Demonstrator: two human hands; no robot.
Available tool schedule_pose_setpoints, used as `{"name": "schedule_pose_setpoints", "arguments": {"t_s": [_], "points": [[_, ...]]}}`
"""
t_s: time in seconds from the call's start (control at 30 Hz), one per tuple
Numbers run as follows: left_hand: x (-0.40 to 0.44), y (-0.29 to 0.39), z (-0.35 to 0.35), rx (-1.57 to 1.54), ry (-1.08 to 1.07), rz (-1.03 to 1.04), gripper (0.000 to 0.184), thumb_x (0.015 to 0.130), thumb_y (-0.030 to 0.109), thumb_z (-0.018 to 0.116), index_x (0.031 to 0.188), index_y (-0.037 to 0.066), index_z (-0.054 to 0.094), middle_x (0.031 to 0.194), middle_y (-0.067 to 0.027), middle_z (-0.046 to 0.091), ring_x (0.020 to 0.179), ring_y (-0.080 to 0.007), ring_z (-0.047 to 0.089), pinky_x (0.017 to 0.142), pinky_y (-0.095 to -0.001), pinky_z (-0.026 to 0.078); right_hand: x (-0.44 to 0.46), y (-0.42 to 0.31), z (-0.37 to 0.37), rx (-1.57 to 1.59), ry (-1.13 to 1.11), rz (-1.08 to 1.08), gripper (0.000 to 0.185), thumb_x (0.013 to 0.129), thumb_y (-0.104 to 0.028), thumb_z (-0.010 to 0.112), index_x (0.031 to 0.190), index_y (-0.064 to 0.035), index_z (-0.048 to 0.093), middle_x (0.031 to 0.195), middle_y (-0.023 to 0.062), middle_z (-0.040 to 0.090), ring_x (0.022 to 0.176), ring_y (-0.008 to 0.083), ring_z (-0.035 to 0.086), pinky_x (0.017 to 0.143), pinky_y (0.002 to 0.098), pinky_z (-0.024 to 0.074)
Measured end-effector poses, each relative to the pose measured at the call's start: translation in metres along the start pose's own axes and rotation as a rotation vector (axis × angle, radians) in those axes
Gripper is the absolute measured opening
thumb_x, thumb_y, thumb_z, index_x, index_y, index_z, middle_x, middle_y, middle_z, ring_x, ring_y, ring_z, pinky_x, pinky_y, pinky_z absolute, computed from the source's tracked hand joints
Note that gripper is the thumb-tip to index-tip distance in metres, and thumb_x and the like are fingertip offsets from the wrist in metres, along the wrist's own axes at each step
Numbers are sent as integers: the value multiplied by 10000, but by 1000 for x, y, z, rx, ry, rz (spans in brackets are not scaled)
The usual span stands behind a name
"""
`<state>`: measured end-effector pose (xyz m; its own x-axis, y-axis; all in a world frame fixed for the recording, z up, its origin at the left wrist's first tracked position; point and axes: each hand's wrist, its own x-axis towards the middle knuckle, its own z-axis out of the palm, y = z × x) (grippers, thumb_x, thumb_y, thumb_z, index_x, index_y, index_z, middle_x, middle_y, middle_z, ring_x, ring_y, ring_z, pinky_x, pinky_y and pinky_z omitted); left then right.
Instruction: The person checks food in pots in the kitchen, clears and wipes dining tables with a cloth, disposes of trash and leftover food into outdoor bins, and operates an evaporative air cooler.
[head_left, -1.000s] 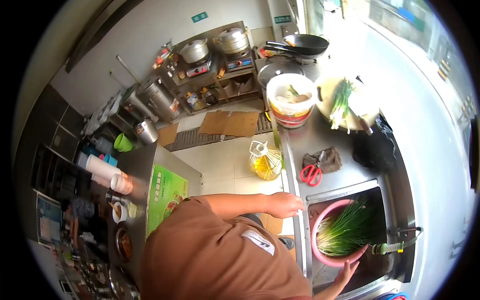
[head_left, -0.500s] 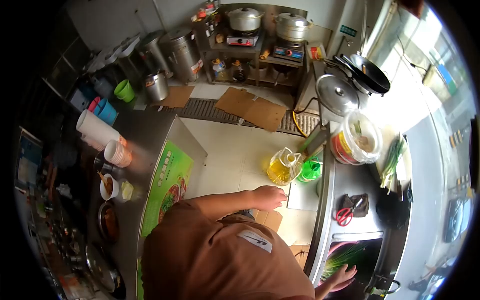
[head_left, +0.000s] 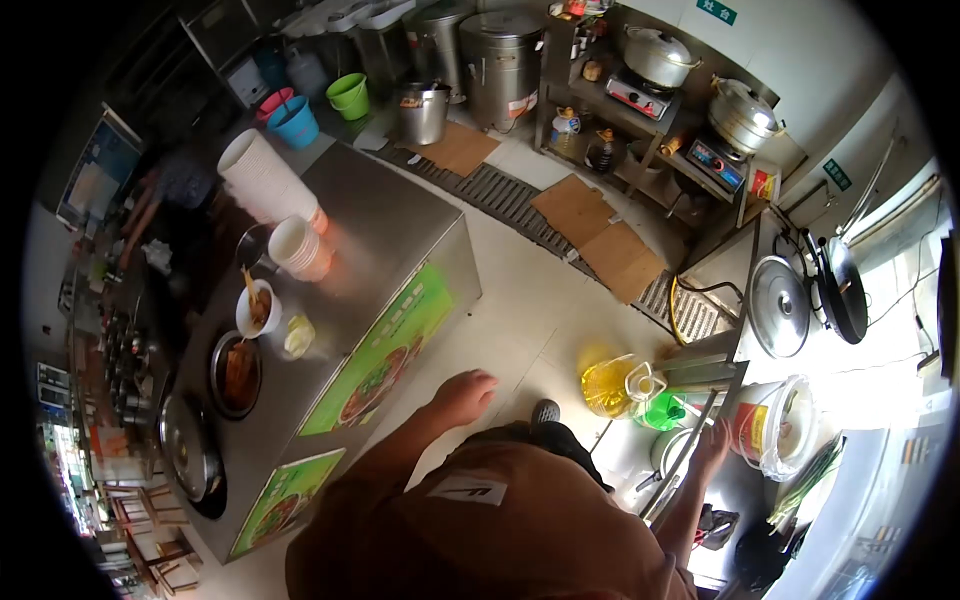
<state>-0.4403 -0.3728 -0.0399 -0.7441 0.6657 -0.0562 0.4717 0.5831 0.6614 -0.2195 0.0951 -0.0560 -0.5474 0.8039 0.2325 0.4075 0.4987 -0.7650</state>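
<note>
My left hand [head_left: 465, 397] hangs over the floor in front of my body, its fingers curled in and nothing visible in them. On the other side, my right hand [head_left: 712, 447] is at the edge of the steel counter, fingers stretched toward the white bucket [head_left: 785, 425] with a plastic liner. Whether the fingertips touch the bucket or only the counter, I cannot tell. Beyond the bucket lies a bunch of green onions [head_left: 808, 485]. A jug of yellow oil [head_left: 610, 386] and a green bottle [head_left: 660, 411] stand low beside the counter.
A steel counter [head_left: 385, 215] on the left carries stacked paper cups [head_left: 300, 248] and a white bowl [head_left: 258, 308]. Cardboard [head_left: 598, 238] lies over the floor grate. Pots [head_left: 657, 57] sit on burners at the back. Another person [head_left: 185, 190] is at far left.
My view and body have turned. My right hand has left the greens in the sink and come forward to near the bucket. The sink is no longer visible. My left hand stays curled.
</note>
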Motion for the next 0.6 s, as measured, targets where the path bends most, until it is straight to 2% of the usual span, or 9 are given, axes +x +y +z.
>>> {"name": "schedule_pose_setpoints", "arguments": {"t_s": [0.07,0.13,0.2,0.33,0.37,0.4,0.5,0.57,0.6], "points": [[-16,-15,3,-8,52,-87,222,840,175,601,1009,31,614,998,-166,629,963,-346,598,821,-430,488,34,-23,41,-46,-131,22,356,832,-41,636,1177,14,568,1329,205,465,1164,310,535,975,374,454],[-31,-30,4,2,64,-217,242,848,186,603,1034,33,625,1027,-170,632,979,-346,600,837,-425,487,57,-57,85,-326,-156,-262,343,817,-31,627,1151,23,567,1312,235,474,1178,369,520,984,410,446],[-54,-52,11,-59,139,-360,258,852,199,603,1041,27,635,1017,-183,640,968,-358,605,839,-428,488,85,-83,136,-261,-166,-438,343,810,-32,619,1145,16,566,1325,250,462,1161,413,518,976,433,445],[-156,-118,56,-71,272,-897,296,859,261,545,992,24,662,1026,-203,651,987,-356,614,875,-421,490,125,-130,224,-42,-385,-496,331,817,-43,609,1141,8,563,1322,256,460,1143,420,523,941,436,465],[-198,-150,72,-20,61,-1049,283,854,257,538,966,30,665,986,-192,661,943,-356,624,838,-436,487,136,-137,245,-1,-435,-500,327,819,-41,601,1139,9,562,1319,257,459,1141,417,524,941,437,466],[-238,-155,86,-95,70,-1150,262,853,243,539,939,29,664,946,-184,663,894,-356,624,812,-444,481,145,-144,263,-23,-455,-543,323,818,-51,601,1134,8,565,1320,247,461,1154,407,515,947,436,462],[-288,-96,86,-351,397,-1495,207,872,238,537,883,68,655,777,-107,629,709,-279,612,647,-395,480,159,-153,310,-93,-556,-576,323,824,-81,599,1135,2,573,1326,232,462,1182,396,492,968,431,447],[-294,-56,93,-413,501,-1533,182,891,247,534,855,108,646,648,-38,594,573,-200,601,507,-337,484,161,-156,336,-127,-737,-561,338,822,-111,601,1144,-10,579,1336,218,458,1200,384,475,985,427,432],[-300,-47,103,-443,519,-1519,193,882,265,556,866,101,657,723,-73,611,641,-242,607,560,-369,485,159,-159,345,-132,-746,-563,338,822,-111,601,1144,-10,579,1336,218,458,1200,384,475,985,427,432]]}}
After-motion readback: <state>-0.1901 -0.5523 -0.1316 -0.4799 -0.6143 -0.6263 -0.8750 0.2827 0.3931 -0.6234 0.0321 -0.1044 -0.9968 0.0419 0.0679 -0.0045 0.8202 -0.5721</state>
